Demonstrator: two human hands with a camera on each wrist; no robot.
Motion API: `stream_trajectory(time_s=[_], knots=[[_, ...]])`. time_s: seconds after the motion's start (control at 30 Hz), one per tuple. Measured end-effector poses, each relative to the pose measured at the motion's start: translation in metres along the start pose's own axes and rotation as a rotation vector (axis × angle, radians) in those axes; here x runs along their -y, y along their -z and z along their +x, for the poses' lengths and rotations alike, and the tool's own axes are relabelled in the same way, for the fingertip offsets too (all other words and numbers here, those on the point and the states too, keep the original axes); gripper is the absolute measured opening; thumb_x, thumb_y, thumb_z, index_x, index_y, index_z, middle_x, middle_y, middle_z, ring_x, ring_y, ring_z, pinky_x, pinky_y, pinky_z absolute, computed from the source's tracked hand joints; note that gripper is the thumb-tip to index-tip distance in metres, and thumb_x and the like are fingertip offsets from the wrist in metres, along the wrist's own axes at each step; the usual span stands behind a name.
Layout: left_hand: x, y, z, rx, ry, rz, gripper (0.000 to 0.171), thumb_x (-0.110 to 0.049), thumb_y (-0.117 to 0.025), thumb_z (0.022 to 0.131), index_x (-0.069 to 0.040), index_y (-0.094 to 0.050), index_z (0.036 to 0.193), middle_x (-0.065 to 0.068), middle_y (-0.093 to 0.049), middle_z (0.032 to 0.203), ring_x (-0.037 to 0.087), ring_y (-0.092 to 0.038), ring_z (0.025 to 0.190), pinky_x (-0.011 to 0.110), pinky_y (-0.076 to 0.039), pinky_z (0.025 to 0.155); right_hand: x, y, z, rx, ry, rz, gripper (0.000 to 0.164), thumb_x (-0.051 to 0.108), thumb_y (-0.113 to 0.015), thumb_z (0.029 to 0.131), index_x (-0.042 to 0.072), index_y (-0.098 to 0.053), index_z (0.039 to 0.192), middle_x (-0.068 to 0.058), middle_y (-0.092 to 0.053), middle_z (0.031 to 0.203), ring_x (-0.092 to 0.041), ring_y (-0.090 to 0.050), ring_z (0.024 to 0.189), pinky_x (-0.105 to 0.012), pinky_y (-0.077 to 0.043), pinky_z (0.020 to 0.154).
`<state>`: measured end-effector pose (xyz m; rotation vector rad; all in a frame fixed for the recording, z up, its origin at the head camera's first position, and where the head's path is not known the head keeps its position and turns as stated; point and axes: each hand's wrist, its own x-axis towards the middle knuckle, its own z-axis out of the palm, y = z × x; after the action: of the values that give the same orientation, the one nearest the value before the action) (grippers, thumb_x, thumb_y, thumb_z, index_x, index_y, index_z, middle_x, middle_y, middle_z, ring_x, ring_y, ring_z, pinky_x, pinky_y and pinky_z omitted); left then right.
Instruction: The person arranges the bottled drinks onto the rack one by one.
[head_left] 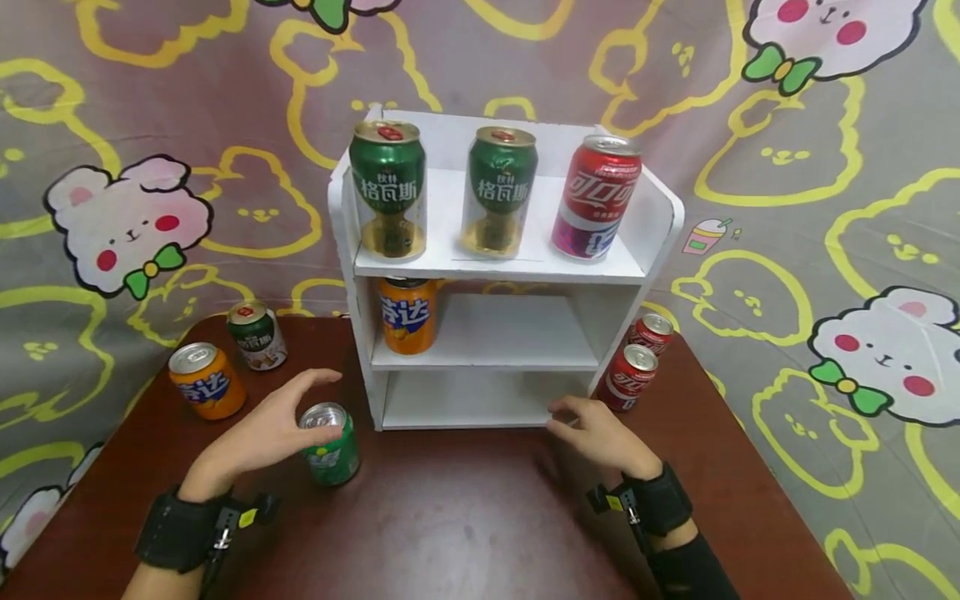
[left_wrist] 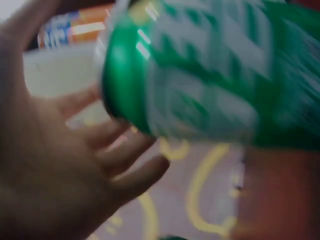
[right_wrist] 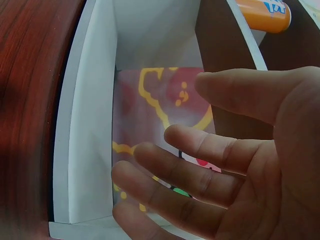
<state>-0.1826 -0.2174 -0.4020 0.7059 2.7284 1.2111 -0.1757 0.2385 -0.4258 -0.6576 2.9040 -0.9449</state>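
Note:
A green soda can (head_left: 333, 460) stands upright on the table, left of the white shelf. Behind and over its top, my left hand (head_left: 258, 429) spreads its thumb and fingers. In the blurred left wrist view the fingers look relaxed beside the can, not curled round it; whether they touch it I cannot tell. My right hand (head_left: 600, 433) hovers before the shelf's lower right corner, holding nothing. Seen in the right wrist view, its fingers (right_wrist: 190, 180) are loosely bent in front of the bottom compartment.
The white shelf (head_left: 480, 363) bears two green-and-gold cans (head_left: 388, 192) and a red cola can (head_left: 597, 196) on top, with an orange can (head_left: 407, 317) on the middle level. Another orange can (head_left: 207, 382) and a dark green can (head_left: 257, 335) stand left; two red cans (head_left: 628, 379) stand right.

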Motion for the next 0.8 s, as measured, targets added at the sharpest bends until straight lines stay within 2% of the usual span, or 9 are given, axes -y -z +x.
stream_trajectory(time_s=[0.13,0.23,0.37,0.53,0.8], knots=[[0.025,0.005,0.003,0.132,-0.030,-0.181,0.074,-0.024,-0.074,0.082,-0.010,-0.031,0.141,0.020,-0.037,0.140,0.039,-0.041,0.120,0.055,-0.044,0.090,-0.001,0.001,0.001,-0.020,-0.002,-0.004,0.026,0.024,-0.063,0.092,0.004,-0.065,0.109,-0.001,-0.066,0.098,-0.015,-0.062,0.091,-0.033,-0.051,0.076],[0.038,0.004,0.007,0.228,-0.030,-0.303,0.074,-0.018,-0.074,0.081,-0.010,-0.031,0.140,0.021,-0.039,0.137,0.037,-0.045,0.115,0.043,-0.049,0.087,-0.002,0.001,0.001,-0.026,-0.001,0.002,0.025,0.023,-0.063,0.092,0.004,-0.065,0.108,-0.001,-0.066,0.097,-0.016,-0.062,0.090,-0.033,-0.052,0.075],[0.051,-0.001,0.011,0.324,-0.029,-0.419,0.072,-0.015,-0.075,0.081,-0.003,-0.032,0.137,0.022,-0.043,0.130,0.034,-0.050,0.109,0.034,-0.050,0.085,-0.003,0.000,0.001,-0.029,0.003,0.001,0.025,0.023,-0.063,0.092,0.003,-0.065,0.108,0.000,-0.066,0.097,-0.015,-0.062,0.089,-0.033,-0.052,0.075],[0.062,-0.008,0.013,0.363,-0.066,-0.483,0.077,-0.016,-0.077,0.080,0.001,-0.029,0.138,0.027,-0.042,0.131,0.030,-0.051,0.111,0.033,-0.048,0.089,-0.002,0.003,0.002,-0.020,-0.004,0.012,0.026,0.023,-0.063,0.092,0.004,-0.065,0.109,-0.001,-0.066,0.098,-0.015,-0.062,0.090,-0.033,-0.052,0.076],[0.071,-0.012,0.011,0.399,-0.067,-0.589,0.081,-0.013,-0.076,0.080,-0.009,-0.024,0.142,0.031,-0.038,0.137,0.027,-0.051,0.116,0.034,-0.046,0.093,-0.001,0.005,0.002,-0.003,0.005,0.027,0.026,0.024,-0.062,0.092,0.005,-0.065,0.109,-0.001,-0.066,0.098,-0.016,-0.062,0.090,-0.032,-0.052,0.076]])
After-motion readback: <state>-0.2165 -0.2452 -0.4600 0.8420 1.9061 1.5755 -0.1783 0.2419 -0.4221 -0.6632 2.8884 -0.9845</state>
